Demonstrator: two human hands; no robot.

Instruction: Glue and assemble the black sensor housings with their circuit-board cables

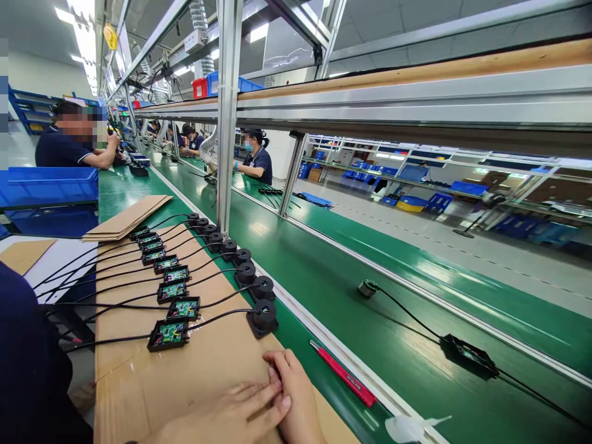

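My left hand (226, 412) lies flat on the brown cardboard (124, 394), its fingers stretched out to the right. Its fingertips touch my right hand (296, 390), which rests on its side with fingers loosely bent and nothing visible in them. Beyond the hands, a row of several open black housings with green circuit boards (172, 333) sits on the cardboard. Black cables join them to round black parts on square bases (264, 316) along the right edge. A red utility knife (346, 375) lies to the right of my right hand.
Flat cardboard sheets (124, 221) are stacked beyond the row. On the green belt (333, 320) lies another cabled unit (469, 356). A metal post (226, 123) rises at the belt's edge. A co-worker (74, 139) sits at the far left near a blue bin (50, 185); others sit farther along.
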